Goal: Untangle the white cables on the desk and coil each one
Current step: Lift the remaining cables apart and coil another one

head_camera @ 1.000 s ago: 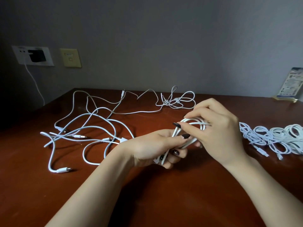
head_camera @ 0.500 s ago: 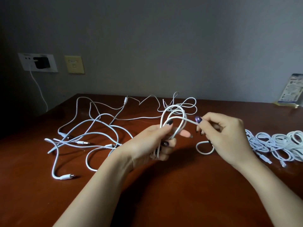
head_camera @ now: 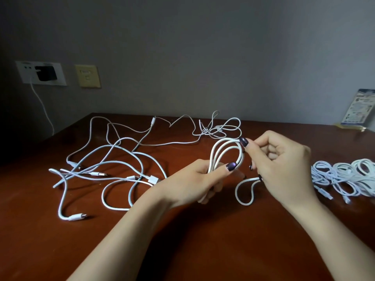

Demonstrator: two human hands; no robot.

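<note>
Dark desk (head_camera: 203, 240): left hand (head_camera: 194, 183) grips the coil (head_camera: 221, 151), right hand (head_camera: 284, 165) pinches its tail (head_camera: 236, 190); a slack grip could spring loops loose.

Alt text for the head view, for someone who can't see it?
The left hand grips a looped white cable above the desk; the right hand holds its loose tail. Tangled cables lie to the left, coiled cables to the right.

Our left hand (head_camera: 194, 179) and right hand (head_camera: 284, 163) wear glossy, dark purple polish on longish nails (head_camera: 231, 165); both forearms (head_camera: 142, 230) are bare.
</note>
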